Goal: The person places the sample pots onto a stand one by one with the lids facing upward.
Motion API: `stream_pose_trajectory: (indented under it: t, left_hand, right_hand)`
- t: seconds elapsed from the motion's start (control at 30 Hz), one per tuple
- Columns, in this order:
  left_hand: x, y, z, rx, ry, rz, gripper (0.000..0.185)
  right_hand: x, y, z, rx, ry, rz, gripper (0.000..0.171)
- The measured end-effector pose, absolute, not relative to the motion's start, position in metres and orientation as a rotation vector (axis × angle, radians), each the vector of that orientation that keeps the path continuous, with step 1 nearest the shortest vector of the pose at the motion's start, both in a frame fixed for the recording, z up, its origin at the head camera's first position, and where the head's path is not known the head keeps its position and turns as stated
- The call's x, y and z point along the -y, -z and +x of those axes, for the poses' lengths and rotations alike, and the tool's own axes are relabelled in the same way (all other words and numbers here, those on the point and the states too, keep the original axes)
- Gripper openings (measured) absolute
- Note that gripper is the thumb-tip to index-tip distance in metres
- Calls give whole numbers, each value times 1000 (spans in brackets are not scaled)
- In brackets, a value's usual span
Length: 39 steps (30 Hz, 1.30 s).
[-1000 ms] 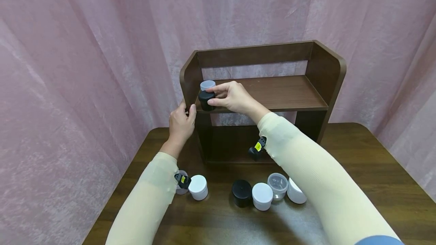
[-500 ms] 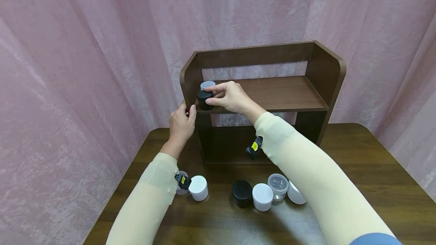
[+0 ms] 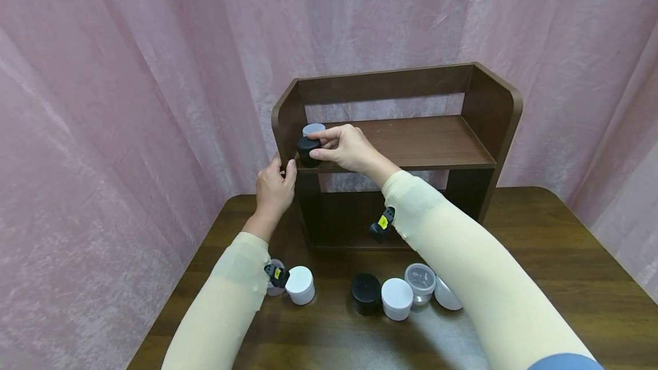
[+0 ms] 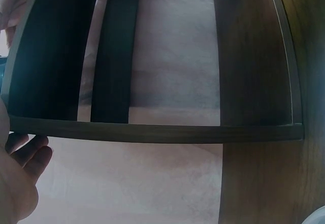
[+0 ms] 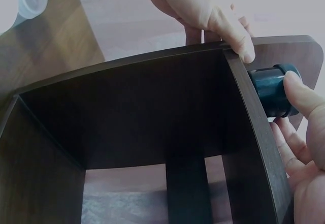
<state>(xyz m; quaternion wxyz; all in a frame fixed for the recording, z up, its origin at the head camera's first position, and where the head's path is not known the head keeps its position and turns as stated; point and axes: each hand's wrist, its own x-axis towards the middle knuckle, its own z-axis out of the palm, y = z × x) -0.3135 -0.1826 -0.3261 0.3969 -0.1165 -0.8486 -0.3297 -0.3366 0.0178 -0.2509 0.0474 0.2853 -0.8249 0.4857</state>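
The right hand (image 3: 349, 147) reaches forward, wrist bent left, pinching a black jar (image 3: 308, 150) between thumb and fingertips at the left end of the shelf (image 3: 426, 141). A grey-lidded jar (image 3: 313, 129) stands just behind it. Below and left of it, the left hand (image 3: 273, 187) is raised, its fingers and thumb gripping the shelf's left wall.

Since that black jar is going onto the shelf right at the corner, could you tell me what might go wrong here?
The black jar sits at the shelf's front edge; released there, it might tip off. The right hand could nudge the pale-lidded jar just behind. The left hand steadies the side panel; letting go might let the shelf shift.
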Motion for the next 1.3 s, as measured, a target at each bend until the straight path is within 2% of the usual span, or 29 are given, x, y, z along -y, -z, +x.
stream_pose_trajectory:
  t: [0.4,0.73,0.93,1.3]
  left_hand:
    - [181,326,-314,2124,809,-282,25]
    - [176,325,-313,2123,821,-303,25]
    - [176,325,-313,2140,832,-303,27]
    - [180,320,-318,2121,838,-324,25]
  right_hand:
    - [-38,249,-328,2416,-1482,896,44]
    - [-112,247,-284,2340,-1356,1045,39]
    - [-165,267,-255,2336,-1224,1073,41]
    - [-234,321,-221,2319,-1255,936,43]
